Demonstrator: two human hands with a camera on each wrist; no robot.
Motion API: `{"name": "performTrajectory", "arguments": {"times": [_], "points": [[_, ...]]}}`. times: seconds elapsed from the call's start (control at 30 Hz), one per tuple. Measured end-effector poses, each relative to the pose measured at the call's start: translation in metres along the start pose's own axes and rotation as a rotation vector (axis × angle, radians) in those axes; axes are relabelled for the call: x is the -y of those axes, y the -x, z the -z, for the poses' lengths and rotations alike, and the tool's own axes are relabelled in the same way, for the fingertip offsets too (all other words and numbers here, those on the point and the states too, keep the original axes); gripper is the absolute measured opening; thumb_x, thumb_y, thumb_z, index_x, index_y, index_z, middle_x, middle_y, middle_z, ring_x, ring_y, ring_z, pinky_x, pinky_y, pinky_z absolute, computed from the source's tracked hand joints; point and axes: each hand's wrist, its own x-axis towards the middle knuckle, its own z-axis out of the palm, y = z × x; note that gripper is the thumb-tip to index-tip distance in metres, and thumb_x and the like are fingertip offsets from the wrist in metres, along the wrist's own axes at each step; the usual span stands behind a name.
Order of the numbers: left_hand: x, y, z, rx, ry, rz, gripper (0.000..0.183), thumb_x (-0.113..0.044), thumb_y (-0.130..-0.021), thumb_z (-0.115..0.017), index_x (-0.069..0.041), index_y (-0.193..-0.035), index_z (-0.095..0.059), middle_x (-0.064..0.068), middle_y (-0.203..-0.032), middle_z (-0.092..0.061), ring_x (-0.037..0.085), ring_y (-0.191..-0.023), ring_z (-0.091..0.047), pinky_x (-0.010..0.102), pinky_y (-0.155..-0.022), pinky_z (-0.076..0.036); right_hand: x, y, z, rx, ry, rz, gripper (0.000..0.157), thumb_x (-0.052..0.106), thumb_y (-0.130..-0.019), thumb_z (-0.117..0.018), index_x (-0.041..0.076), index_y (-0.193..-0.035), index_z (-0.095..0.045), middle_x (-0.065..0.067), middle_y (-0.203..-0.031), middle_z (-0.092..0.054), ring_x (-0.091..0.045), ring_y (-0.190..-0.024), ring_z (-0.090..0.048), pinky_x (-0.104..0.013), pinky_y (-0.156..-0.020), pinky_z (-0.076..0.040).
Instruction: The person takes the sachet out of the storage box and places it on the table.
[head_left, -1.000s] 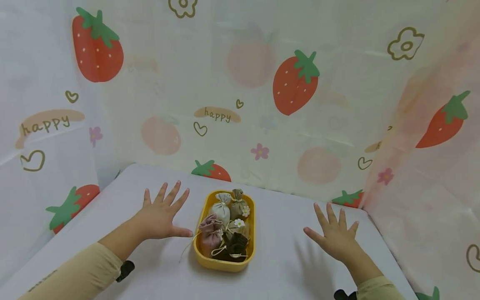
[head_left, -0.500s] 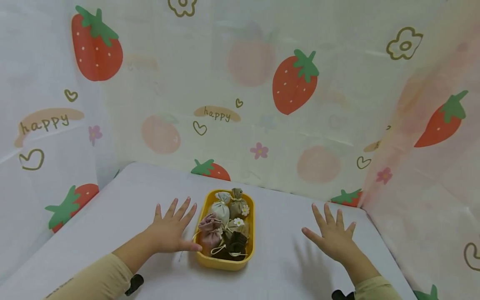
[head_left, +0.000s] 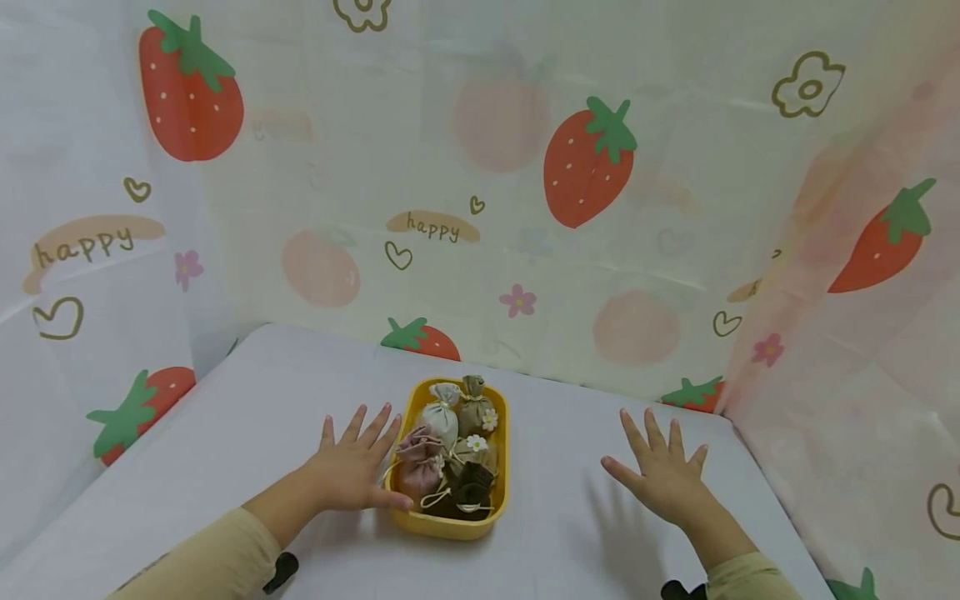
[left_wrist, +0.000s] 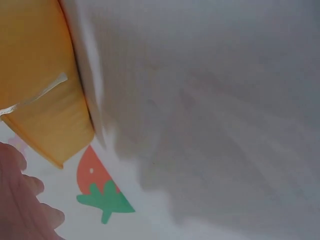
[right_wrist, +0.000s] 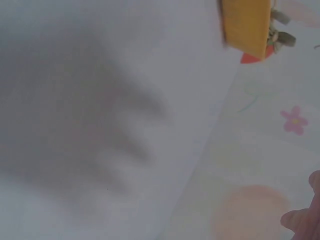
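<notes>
"Which way does the tray [head_left: 442,527] point?"

"Lengthwise away from the person, its long axis running roughly as the fingers do. It's on the desk [head_left: 562,433] between the hands, right by the left hand [head_left: 348,477], well apart from the right hand [head_left: 666,482]."

"Holding anything?"

"Neither. Both are spread wide, fingers straight. The left thumb overlaps the tray's near corner; I can't tell whether it touches."

"What's around?"

"A strawberry-print sheet [head_left: 675,225] beyond the fingertips. The left hand hides some of the rim beside it."

"And its looks?"

"Yellow, round-cornered, full of little bags: white [head_left: 441,421] and olive [head_left: 475,415] farthest from the hands, pink [head_left: 422,472] nearest the left, black [head_left: 474,482] at the near end."
</notes>
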Motion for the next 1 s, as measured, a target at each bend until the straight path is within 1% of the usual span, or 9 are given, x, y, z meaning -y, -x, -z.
{"name": "performTrajectory", "arguments": {"times": [0.2,0.43,0.6,0.73,0.9,1.0], "points": [[-0.007,0.003,0.008,0.024,-0.005,-0.028,0.121,-0.091,-0.057,-0.034,-0.015,-0.148,-0.010,0.008,-0.154,0.000,0.040,-0.137,0.003,0.072,-0.094,0.004,-0.001,-0.001,-0.005,0.008,-0.009,0.001,0.080,0.064,-0.088,-0.037,0.023,-0.149,-0.005,-0.026,-0.149,-0.001,-0.057,-0.128,0.009,-0.075,-0.083,0.017],[-0.007,0.000,0.004,0.017,0.014,-0.045,0.119,-0.090,-0.058,-0.034,-0.016,-0.148,-0.010,0.003,-0.154,-0.001,0.038,-0.138,0.001,0.073,-0.094,0.002,-0.002,-0.002,-0.010,0.023,-0.023,0.004,0.080,0.065,-0.088,-0.036,0.024,-0.149,-0.004,-0.025,-0.150,0.000,-0.056,-0.129,0.010,-0.075,-0.083,0.017],[-0.007,-0.002,0.001,0.029,-0.022,-0.050,0.120,-0.091,-0.058,-0.032,-0.015,-0.148,-0.009,0.002,-0.154,-0.001,0.037,-0.138,0.001,0.071,-0.096,0.000,-0.002,-0.003,-0.015,0.026,-0.028,0.012,0.079,0.065,-0.088,-0.035,0.024,-0.149,-0.006,-0.024,-0.150,0.000,-0.055,-0.129,0.010,-0.075,-0.084,0.015],[-0.007,-0.003,0.001,0.036,-0.040,-0.057,0.120,-0.090,-0.059,-0.032,-0.013,-0.148,-0.009,0.003,-0.154,-0.004,0.036,-0.138,0.000,0.070,-0.097,-0.002,0.000,-0.005,-0.019,0.012,-0.040,0.026,0.079,0.064,-0.088,-0.036,0.022,-0.149,-0.008,-0.023,-0.151,-0.001,-0.053,-0.131,0.009,-0.075,-0.086,0.011],[-0.007,-0.003,0.001,0.039,-0.044,-0.064,0.121,-0.090,-0.060,-0.031,-0.011,-0.148,-0.006,0.004,-0.154,-0.003,0.034,-0.139,0.001,0.067,-0.100,-0.003,0.006,-0.009,-0.022,-0.019,-0.102,0.064,0.079,0.060,-0.087,-0.043,0.020,-0.148,-0.012,-0.021,-0.151,-0.004,-0.049,-0.133,0.006,-0.075,-0.090,0.005],[-0.005,-0.003,0.001,0.027,-0.047,-0.073,0.121,-0.090,-0.061,-0.031,-0.010,-0.148,-0.007,0.006,-0.154,-0.004,0.034,-0.139,0.000,0.067,-0.100,-0.005,0.011,-0.013,-0.023,-0.023,-0.148,0.093,0.082,0.060,-0.086,-0.047,0.020,-0.148,-0.013,-0.021,-0.151,-0.004,-0.047,-0.134,0.005,-0.073,-0.092,0.002]]}}
